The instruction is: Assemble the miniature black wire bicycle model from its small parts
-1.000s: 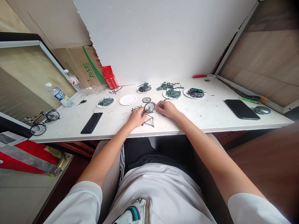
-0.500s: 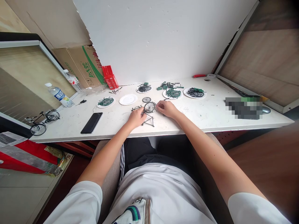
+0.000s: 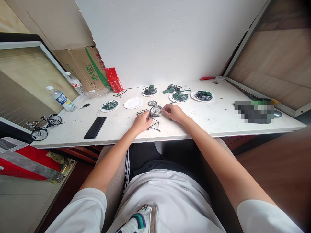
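Observation:
A small dark model bicycle frame [image 3: 155, 124] is gripped in my left hand [image 3: 142, 121], just above the table. One spoked wheel [image 3: 155, 111] stands at its far end, beside my left fingertips. My right hand [image 3: 173, 112] is close to the wheel's right side, thumb and fingers pinched together; whether a tiny part sits between them is too small to make out. Behind the held wheel, a loose spoked wheel [image 3: 152, 103] lies on the table. A finished-looking black model bicycle [image 3: 43, 125] stands at the table's left end.
Paper plates with green and black parts [image 3: 180, 96] stand along the back, near a bare white plate [image 3: 133, 103]. A phone [image 3: 95, 127] lies left of my left hand. Bottles [image 3: 62, 98], a red box [image 3: 114, 80] and a carton [image 3: 85, 68] are back left.
Almost nothing differs. Both hands keep their places at the bicycle frame and wheel, with only a slight shift of the camera.

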{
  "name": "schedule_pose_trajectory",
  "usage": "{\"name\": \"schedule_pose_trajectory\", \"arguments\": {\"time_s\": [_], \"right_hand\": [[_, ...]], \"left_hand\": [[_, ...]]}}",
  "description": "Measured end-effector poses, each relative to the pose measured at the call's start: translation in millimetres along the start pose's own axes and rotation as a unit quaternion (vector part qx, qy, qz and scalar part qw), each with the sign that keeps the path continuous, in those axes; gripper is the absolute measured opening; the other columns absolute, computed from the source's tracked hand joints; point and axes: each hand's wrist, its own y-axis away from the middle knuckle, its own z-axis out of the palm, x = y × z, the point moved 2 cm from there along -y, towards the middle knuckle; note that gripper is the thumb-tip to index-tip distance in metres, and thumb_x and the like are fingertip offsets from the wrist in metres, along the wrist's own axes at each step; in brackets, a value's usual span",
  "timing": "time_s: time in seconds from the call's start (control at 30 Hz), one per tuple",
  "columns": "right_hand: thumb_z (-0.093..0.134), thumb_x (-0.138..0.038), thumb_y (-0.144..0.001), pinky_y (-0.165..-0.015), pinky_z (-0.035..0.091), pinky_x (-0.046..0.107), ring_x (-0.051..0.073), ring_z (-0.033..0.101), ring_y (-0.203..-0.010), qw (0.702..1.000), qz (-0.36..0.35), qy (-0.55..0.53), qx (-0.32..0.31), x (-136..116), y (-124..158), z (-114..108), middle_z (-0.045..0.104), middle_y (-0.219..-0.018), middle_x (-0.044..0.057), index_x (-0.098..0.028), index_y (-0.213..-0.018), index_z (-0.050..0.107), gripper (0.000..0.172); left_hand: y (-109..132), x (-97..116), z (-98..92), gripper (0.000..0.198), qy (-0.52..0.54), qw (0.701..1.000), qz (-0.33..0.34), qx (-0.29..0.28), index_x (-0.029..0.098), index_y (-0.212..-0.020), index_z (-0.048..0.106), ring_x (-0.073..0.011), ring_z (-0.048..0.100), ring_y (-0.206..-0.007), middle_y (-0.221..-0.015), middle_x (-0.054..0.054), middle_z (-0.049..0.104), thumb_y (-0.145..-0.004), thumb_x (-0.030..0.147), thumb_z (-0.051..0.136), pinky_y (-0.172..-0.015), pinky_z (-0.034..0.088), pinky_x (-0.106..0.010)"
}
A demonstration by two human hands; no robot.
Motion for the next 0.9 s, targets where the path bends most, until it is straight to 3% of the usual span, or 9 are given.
{"name": "schedule_pose_trajectory", "arguments": {"time_s": [0.43, 0.9], "right_hand": [[0.067, -0.029, -0.099, -0.071, 0.044, 0.031, 0.021, 0.068, -0.079, 1.000, 0.003, 0.003, 0.001, 1.2, -0.5, 0.8, 0.081, -0.091, 0.008, -0.018, -0.103, 0.076, 0.014], [0.067, -0.030, -0.099, -0.071, 0.044, 0.031, 0.022, 0.068, -0.080, 1.000, 0.003, 0.005, 0.003, 1.9, -0.5, 1.2, 0.081, -0.091, 0.008, -0.019, -0.104, 0.076, 0.015]], "left_hand": [[0.4, 1.9, -1.7, 0.027, 0.013, 1.000, -0.002, 0.001, 0.025, -0.081, 0.037, -0.0180, 0.042, -0.064, -0.073, 0.000, 0.050, -0.093, 0.018, 0.060, -0.063, 0.029, -0.032], [0.1, 1.4, -1.2, 0.021, 0.001, 1.000, -0.004, -0.001, 0.025, -0.082, 0.043, -0.0193, 0.047, -0.065, -0.075, -0.001, 0.055, -0.094, 0.019, 0.059, -0.064, 0.031, -0.033]]}}
